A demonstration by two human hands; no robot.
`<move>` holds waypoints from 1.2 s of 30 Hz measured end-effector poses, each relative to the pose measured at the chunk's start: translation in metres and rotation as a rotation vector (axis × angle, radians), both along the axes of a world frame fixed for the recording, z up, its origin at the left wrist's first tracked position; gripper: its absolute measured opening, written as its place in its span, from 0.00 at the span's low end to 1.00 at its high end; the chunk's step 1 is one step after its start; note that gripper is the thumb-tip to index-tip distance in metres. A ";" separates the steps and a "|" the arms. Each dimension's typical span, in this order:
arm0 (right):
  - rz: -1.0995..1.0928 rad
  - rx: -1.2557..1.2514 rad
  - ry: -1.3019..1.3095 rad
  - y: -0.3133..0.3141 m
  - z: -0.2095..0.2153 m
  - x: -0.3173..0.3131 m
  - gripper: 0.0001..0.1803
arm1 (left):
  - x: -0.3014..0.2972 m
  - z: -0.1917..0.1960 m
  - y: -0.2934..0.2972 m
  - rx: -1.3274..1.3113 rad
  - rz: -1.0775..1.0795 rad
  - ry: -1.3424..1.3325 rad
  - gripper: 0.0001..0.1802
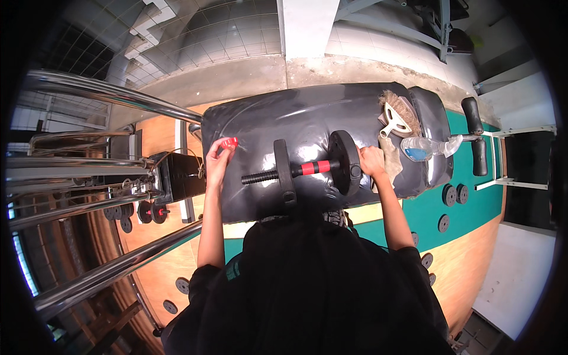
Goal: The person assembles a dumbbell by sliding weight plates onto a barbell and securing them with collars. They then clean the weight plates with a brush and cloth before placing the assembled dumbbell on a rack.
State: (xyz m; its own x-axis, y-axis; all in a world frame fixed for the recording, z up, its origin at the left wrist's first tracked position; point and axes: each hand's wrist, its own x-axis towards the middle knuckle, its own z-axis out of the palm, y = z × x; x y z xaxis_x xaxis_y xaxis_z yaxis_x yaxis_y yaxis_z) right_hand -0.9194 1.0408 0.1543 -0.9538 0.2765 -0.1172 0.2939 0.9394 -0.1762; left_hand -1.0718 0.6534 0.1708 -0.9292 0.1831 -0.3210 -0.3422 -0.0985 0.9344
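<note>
On the black padded bench (248,124) lies a dumbbell with a red-and-black grip (315,167) and a threaded bar end (259,177) pointing left. One black weight plate (284,171) sits on the bar left of the grip, and thicker black plates (346,163) are on the right. My left hand (218,158) pinches a small red dumbbell collar nut (229,143), apart from the bare bar end. Against the outer face of the right plates, my right hand (373,161) is closed around the dumbbell's right end, which its fingers hide.
Right of the dumbbell are a beige cloth (389,155), a brush (397,115) and a clear spray bottle (419,149). Chrome machine rails (118,97) run along the left. Loose weight plates (449,195) lie on the green mat (429,216).
</note>
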 end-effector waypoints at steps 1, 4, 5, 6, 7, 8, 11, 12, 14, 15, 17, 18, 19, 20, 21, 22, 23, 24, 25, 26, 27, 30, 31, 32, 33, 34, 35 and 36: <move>0.004 0.001 0.000 0.000 0.000 0.000 0.31 | 0.019 -0.017 -0.013 0.081 0.080 -0.054 0.10; 0.013 0.018 0.018 0.001 0.000 -0.001 0.31 | 0.070 -0.031 -0.022 0.195 0.155 -0.152 0.07; 0.021 0.030 0.026 0.002 -0.002 0.000 0.30 | 0.082 -0.026 -0.020 0.186 0.187 -0.221 0.07; 0.013 0.029 0.013 0.002 -0.004 -0.001 0.30 | 0.088 -0.032 -0.020 0.202 0.203 -0.163 0.07; 0.020 0.027 0.020 0.004 -0.006 -0.001 0.30 | 0.093 -0.039 -0.021 0.219 0.223 -0.103 0.07; 0.027 0.024 0.027 0.005 -0.007 -0.001 0.30 | 0.092 -0.047 -0.020 0.289 0.182 -0.002 0.08; 0.040 0.025 0.065 0.004 -0.007 0.002 0.18 | 0.094 -0.051 -0.014 0.203 0.214 -0.013 0.07; 0.040 0.036 0.085 0.005 -0.009 0.003 0.17 | 0.096 -0.054 -0.017 0.156 0.201 0.001 0.06; 0.041 0.046 0.015 0.008 -0.008 0.002 0.15 | 0.100 -0.060 -0.021 0.062 0.170 0.034 0.04; 0.042 0.047 0.032 0.007 -0.008 0.002 0.21 | 0.104 -0.062 -0.021 0.060 0.201 0.021 0.03; 0.039 0.052 0.069 0.006 -0.009 0.001 0.31 | 0.110 -0.063 -0.016 0.057 0.258 -0.003 0.05; 0.039 0.051 0.066 0.006 -0.009 0.000 0.31 | 0.108 -0.072 -0.022 0.044 0.265 -0.011 0.09; 0.039 0.049 0.061 0.006 -0.009 0.000 0.31 | 0.105 -0.069 -0.023 0.032 0.234 -0.007 0.09; 0.039 0.048 0.057 0.006 -0.008 0.000 0.31 | 0.103 -0.067 -0.024 0.019 0.203 -0.002 0.10; 0.037 0.051 0.073 0.006 -0.008 0.000 0.31 | 0.099 -0.065 -0.024 0.006 0.172 0.003 0.11; 0.038 0.053 0.089 0.006 -0.008 0.001 0.31 | 0.097 -0.060 -0.022 0.049 0.185 0.015 0.10; 0.040 0.054 0.106 0.006 -0.009 0.001 0.31 | 0.095 -0.050 -0.017 0.039 0.204 0.009 0.10; 0.036 0.061 0.090 0.007 -0.009 0.001 0.31 | 0.093 -0.040 -0.013 0.030 0.224 0.003 0.10; 0.034 0.068 0.074 0.006 -0.008 0.001 0.31 | 0.090 -0.034 -0.011 0.020 0.244 -0.003 0.09; 0.031 0.075 0.058 0.005 -0.008 0.001 0.31 | 0.087 -0.038 -0.012 -0.044 0.215 0.035 0.11; 0.034 0.063 0.081 0.004 -0.007 0.000 0.31 | 0.083 -0.041 -0.015 -0.139 0.143 0.054 0.13; 0.039 0.046 0.115 0.003 -0.005 0.002 0.30 | 0.076 -0.038 -0.025 -0.444 -0.095 0.069 0.25; 0.046 0.048 0.108 0.003 -0.004 0.003 0.30 | 0.075 -0.038 -0.031 -0.415 -0.193 -0.037 0.27; 0.050 0.050 0.102 0.004 -0.004 0.003 0.30 | 0.071 -0.038 -0.040 -0.384 -0.293 -0.140 0.30; 0.048 0.041 0.077 0.006 -0.006 0.003 0.25 | 0.067 -0.037 -0.051 -0.352 -0.394 -0.244 0.32; 0.049 0.031 0.052 0.007 -0.007 0.004 0.19 | 0.063 -0.038 -0.061 -0.359 -0.652 -0.388 0.39; 0.049 0.021 0.027 0.008 -0.007 0.004 0.13 | 0.068 -0.044 -0.058 -0.380 -0.511 -0.217 0.38; 0.051 0.029 0.004 0.009 -0.008 0.003 0.13 | 0.078 -0.050 -0.053 -0.398 -0.367 -0.047 0.37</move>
